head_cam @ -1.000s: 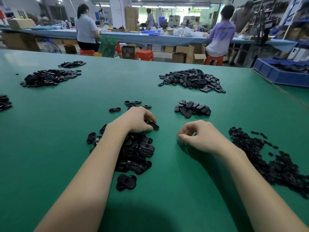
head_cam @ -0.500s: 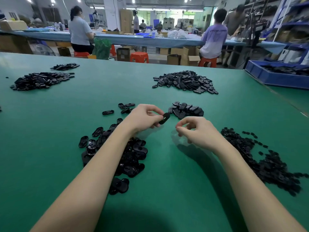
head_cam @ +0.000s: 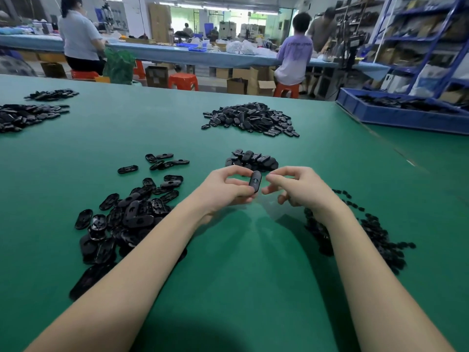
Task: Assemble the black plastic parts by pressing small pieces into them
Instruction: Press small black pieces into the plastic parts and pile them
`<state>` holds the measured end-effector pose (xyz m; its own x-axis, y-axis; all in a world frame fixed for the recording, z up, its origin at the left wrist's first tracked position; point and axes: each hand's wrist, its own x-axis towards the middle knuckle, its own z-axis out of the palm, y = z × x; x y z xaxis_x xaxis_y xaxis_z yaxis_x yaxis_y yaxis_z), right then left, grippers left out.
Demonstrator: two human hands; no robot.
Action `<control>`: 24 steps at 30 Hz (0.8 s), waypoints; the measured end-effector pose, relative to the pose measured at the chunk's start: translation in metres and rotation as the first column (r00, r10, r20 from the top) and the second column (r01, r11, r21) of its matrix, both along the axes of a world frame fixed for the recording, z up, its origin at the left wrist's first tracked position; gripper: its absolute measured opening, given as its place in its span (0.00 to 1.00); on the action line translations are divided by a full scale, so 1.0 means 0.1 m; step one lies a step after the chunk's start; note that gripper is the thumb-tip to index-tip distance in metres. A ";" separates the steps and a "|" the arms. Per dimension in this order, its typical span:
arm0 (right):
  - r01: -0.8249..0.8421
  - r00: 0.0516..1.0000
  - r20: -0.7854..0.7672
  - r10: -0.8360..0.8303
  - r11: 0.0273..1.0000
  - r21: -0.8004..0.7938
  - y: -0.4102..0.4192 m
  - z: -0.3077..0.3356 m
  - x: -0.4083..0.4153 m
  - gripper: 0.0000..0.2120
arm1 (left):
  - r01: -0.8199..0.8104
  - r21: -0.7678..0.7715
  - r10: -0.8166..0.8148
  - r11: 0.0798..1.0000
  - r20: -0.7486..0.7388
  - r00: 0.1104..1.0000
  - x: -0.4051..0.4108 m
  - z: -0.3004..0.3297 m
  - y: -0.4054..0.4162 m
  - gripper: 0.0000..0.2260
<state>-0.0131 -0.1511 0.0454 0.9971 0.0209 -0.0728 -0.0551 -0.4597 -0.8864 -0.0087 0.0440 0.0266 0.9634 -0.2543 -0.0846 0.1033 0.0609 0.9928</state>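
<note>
Above the green table, raised off its surface and near the middle of the view, the left hand pinches a black oval plastic part between thumb and curled fingers, holding it nearly upright with its long side up and down. The right hand sits just beside that part, its thumb and forefinger drawn together toward the part's right edge and its other fingers curled below; whether a small piece lies between those fingertips cannot be told, as nothing there is large enough to make out.

Under and to the left of the left forearm lies a loose heap of black oval parts, spreading toward the near edge. A few single ovals lie scattered beyond that heap. Under the right wrist and running off to the right is a spread of much smaller black pieces. Just beyond the two hands sits a small cluster of black parts, and farther back a larger mound. Two more dark piles lie at the far left of the table.

A blue tray holding dark parts stands at the table's right edge. Beyond, people sit on orange stools at a long blue bench, with cardboard boxes below it.
</note>
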 end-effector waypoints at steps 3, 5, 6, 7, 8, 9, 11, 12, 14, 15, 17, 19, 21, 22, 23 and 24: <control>0.154 0.986 0.098 -0.135 0.961 -0.230 -0.14 -0.02 0.03 0.06 | -0.035 -0.031 0.034 0.999 -0.019 0.999 -0.01 -0.05 -0.03 0.12; 0.208 0.977 0.124 -0.173 0.902 -0.379 -0.21 -0.05 0.03 0.06 | -0.055 -0.026 0.054 0.998 -0.024 0.998 -0.02 -0.07 -0.04 0.11; 0.218 0.976 0.122 -0.183 0.869 -0.443 -0.22 -0.06 0.02 0.06 | -0.067 -0.015 0.066 0.998 -0.030 0.997 -0.03 -0.07 -0.04 0.10; 0.222 0.975 0.116 -0.190 0.837 -0.500 -0.22 -0.06 0.02 0.06 | -0.081 -0.001 0.081 0.997 -0.034 0.996 -0.03 -0.07 -0.05 0.10; 0.223 0.975 0.109 -0.195 0.808 -0.546 -0.22 -0.07 0.01 0.06 | -0.095 0.015 0.095 0.995 -0.034 0.995 -0.03 -0.07 -0.05 0.10; 0.222 0.974 0.100 -0.202 0.783 -0.581 -0.21 -0.07 0.00 0.06 | -0.105 0.032 0.106 0.994 -0.032 0.994 -0.02 -0.07 -0.05 0.09; 0.214 0.974 0.080 -0.212 0.745 -0.632 -0.20 -0.06 0.00 0.05 | -0.118 0.058 0.120 0.991 -0.029 0.992 0.00 -0.08 -0.05 0.07; 0.207 0.975 0.071 -0.212 0.732 -0.649 -0.20 -0.06 0.00 0.05 | -0.123 0.067 0.125 0.990 -0.026 0.992 0.00 -0.08 -0.04 0.06; 0.192 0.976 0.055 -0.211 0.713 -0.674 -0.20 -0.05 -0.01 0.06 | -0.128 0.081 0.130 0.988 -0.019 0.991 0.01 -0.09 -0.03 0.05; 0.184 0.977 0.048 -0.208 0.705 -0.684 -0.20 -0.05 -0.01 0.05 | -0.132 0.086 0.134 0.987 -0.015 0.991 0.01 -0.10 -0.03 0.05; 0.170 0.981 0.043 -0.189 0.731 -0.661 -0.20 -0.05 0.00 0.02 | -0.148 0.098 0.150 0.984 -0.010 0.989 0.01 -0.10 -0.04 0.05; 0.140 0.989 0.035 -0.140 0.874 -0.466 -0.19 -0.05 0.01 0.02 | -0.166 0.105 0.168 0.981 -0.008 0.986 0.01 -0.10 -0.04 0.05; 0.096 0.995 0.028 -0.092 0.973 -0.211 -0.14 -0.03 0.02 0.02 | -0.172 0.103 0.174 0.980 -0.008 0.985 0.00 -0.09 -0.04 0.06; 0.080 0.997 0.031 -0.076 0.986 -0.146 -0.10 -0.02 0.01 0.02 | -0.171 0.097 0.172 0.981 -0.009 0.985 0.00 -0.09 -0.03 0.07; 0.065 0.998 0.034 -0.061 0.993 -0.104 -0.06 -0.01 0.02 0.02 | -0.168 0.091 0.169 0.982 -0.008 0.986 -0.01 -0.08 -0.03 0.08; 0.048 0.998 0.035 -0.046 0.996 -0.069 -0.03 0.00 0.02 0.02 | -0.164 0.087 0.165 0.983 -0.005 0.986 -0.01 -0.08 -0.03 0.09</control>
<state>-0.0116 -0.1538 0.0453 0.9988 -0.0301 -0.0392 -0.0491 -0.5184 -0.8537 -0.0099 0.0406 0.0189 0.9902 -0.0840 -0.1116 0.1114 -0.0072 0.9937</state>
